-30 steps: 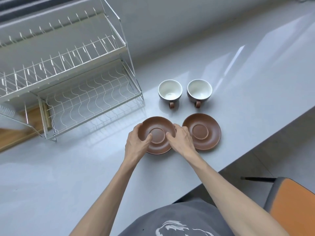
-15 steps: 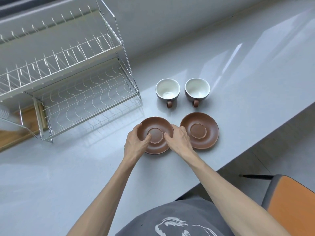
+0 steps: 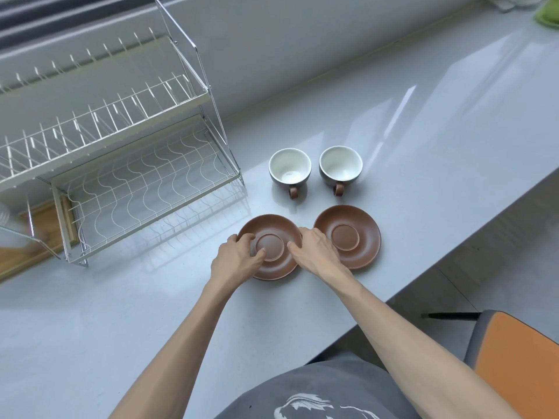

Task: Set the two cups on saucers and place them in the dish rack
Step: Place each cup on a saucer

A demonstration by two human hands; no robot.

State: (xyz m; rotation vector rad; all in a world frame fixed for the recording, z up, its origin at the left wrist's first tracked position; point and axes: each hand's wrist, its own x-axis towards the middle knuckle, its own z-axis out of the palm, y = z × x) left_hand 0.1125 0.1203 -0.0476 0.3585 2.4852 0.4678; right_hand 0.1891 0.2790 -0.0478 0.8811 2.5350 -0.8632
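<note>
Two brown saucers lie side by side on the grey counter. My left hand grips the left rim of the left saucer, thumb on its top. My right hand grips that saucer's right rim, lying between it and the right saucer. Behind the saucers stand two upright cups, white inside, with brown handles pointing toward me: the left cup and the right cup. The white wire dish rack stands at the left, both tiers bare.
The counter's front edge runs diagonally on the right, with an orange and grey chair below it. A wooden board lies under the rack's left end. A green object sits at the far right corner.
Both hands have stayed on the left saucer's rims. The view has shifted slightly; the objects have not visibly moved on the counter.
</note>
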